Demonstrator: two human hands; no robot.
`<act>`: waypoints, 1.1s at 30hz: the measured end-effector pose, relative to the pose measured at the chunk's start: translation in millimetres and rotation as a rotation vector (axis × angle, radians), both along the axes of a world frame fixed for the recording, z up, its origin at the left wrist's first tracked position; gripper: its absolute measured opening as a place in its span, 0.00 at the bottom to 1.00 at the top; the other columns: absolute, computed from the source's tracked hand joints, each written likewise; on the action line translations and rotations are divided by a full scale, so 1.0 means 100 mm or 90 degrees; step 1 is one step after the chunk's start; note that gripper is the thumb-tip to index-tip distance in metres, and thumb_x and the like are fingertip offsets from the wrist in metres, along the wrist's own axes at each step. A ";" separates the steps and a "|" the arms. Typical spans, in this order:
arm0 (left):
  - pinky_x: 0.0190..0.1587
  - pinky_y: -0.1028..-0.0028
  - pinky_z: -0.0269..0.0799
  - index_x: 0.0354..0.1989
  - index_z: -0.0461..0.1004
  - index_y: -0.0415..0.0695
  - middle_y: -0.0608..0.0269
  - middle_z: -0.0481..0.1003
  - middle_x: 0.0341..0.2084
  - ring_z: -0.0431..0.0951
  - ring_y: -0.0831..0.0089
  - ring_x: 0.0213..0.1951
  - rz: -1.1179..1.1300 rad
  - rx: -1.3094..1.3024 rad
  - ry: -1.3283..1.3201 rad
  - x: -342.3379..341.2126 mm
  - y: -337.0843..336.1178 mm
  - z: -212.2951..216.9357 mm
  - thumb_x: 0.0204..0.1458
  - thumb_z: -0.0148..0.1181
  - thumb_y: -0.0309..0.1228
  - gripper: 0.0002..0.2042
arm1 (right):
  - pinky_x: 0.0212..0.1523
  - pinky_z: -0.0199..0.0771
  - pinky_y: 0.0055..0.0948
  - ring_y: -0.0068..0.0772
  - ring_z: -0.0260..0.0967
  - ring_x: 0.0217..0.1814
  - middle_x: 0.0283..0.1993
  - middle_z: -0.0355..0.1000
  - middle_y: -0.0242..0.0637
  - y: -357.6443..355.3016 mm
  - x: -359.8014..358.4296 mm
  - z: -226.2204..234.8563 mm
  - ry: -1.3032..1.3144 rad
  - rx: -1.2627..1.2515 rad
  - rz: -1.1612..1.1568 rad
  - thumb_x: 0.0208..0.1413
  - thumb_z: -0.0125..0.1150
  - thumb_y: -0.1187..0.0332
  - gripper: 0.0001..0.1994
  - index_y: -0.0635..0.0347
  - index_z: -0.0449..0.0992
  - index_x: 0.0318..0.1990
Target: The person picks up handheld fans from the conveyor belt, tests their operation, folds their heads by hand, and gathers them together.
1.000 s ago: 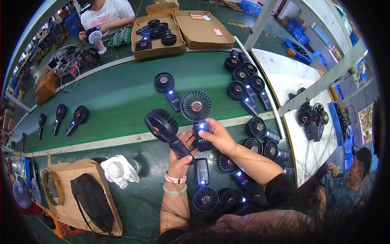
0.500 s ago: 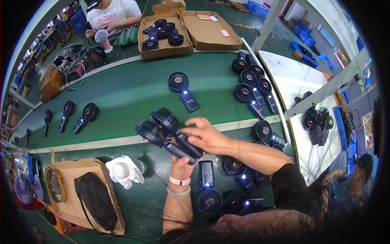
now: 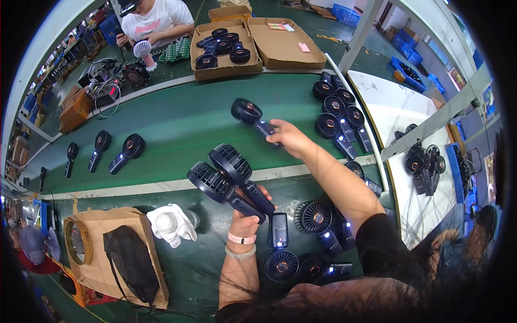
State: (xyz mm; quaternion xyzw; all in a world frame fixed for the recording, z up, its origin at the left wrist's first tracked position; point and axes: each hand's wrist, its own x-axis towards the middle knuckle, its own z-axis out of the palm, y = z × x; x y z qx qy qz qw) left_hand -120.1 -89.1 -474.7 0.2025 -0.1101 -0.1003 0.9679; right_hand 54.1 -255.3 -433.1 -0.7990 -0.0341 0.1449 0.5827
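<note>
Two black handheld fans (image 3: 230, 164) are gripped side by side by their handles in my left hand (image 3: 249, 223), heads pointing up and left. My right hand (image 3: 291, 139) reaches over the green conveyor belt (image 3: 177, 134), its fingers closed on the handle of another black handheld fan (image 3: 247, 111). That fan's head is tilted up off the belt. Below my hands, one more fan (image 3: 281, 265) lies on the green bench with its head toward me, and a fan with a lit light (image 3: 315, 216) lies beside it.
Several fans (image 3: 328, 125) are grouped at the belt's right end, and others (image 3: 126, 153) lie at its left. A cardboard tray (image 3: 156, 269) holds a black pouch and tape roll; a white cloth (image 3: 171, 225) is next to it. Across the belt sits a person (image 3: 156, 24) beside cardboard boxes (image 3: 223, 51).
My right hand has left the two fans held in my left hand, moved out over the belt and taken hold of the fan lying there, tilting it up.
</note>
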 end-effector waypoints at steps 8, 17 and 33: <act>0.45 0.56 0.72 0.57 0.54 0.51 0.53 0.62 0.45 0.66 0.61 0.48 -0.004 0.030 0.015 -0.02 0.02 0.04 0.31 0.66 0.24 0.40 | 0.46 0.67 0.29 0.25 0.64 0.45 0.44 0.62 0.31 -0.03 -1.19 0.49 0.115 0.464 0.053 0.53 0.58 0.66 0.24 0.56 0.56 0.55; 0.43 0.57 0.73 0.54 0.55 0.53 0.53 0.61 0.43 0.66 0.61 0.46 -0.004 0.076 -0.010 0.00 0.00 0.03 0.31 0.65 0.26 0.36 | 0.45 0.69 0.26 0.25 0.70 0.41 0.39 0.71 0.36 0.02 -1.31 0.14 0.077 0.415 -0.019 0.52 0.53 0.74 0.15 0.63 0.63 0.48; 0.45 0.56 0.72 0.58 0.52 0.50 0.54 0.62 0.46 0.67 0.60 0.48 -0.004 0.147 0.033 0.00 -0.06 0.07 0.30 0.66 0.25 0.41 | 0.44 0.68 0.25 0.24 0.68 0.39 0.37 0.71 0.37 -0.03 -1.25 0.05 -0.001 0.392 -0.063 0.50 0.55 0.75 0.15 0.64 0.65 0.47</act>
